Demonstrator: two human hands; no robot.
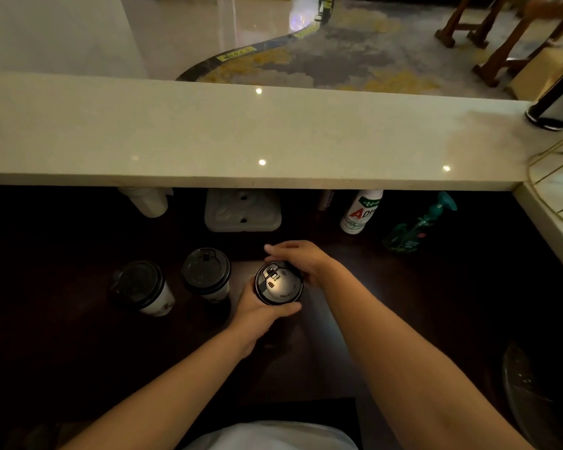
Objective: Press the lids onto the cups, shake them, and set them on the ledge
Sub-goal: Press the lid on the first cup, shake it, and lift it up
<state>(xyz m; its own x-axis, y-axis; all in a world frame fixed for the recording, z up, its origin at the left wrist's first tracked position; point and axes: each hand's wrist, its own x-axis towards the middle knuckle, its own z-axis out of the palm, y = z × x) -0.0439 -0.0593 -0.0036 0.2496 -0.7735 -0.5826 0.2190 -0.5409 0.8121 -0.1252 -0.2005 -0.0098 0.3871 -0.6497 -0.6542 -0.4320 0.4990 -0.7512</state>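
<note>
A paper cup with a black lid point(278, 283) stands on the dark lower counter at centre. My left hand point(257, 315) wraps the cup's near side from the left. My right hand point(301, 259) curls over the lid's far right rim. Two more white cups with black lids stand to the left: one point(206, 275) close by, another point(139, 287) further left. The pale stone ledge point(241, 138) runs across the view above the counter.
Under the ledge sit a stack of white cups point(148, 201), a grey moulded tray point(242, 211), a white bottle with red lettering point(359, 212) and a teal spray bottle point(420, 224). A black-based device point(556, 105) stands on the ledge's right end. A round glass dish point(530, 391) lies lower right.
</note>
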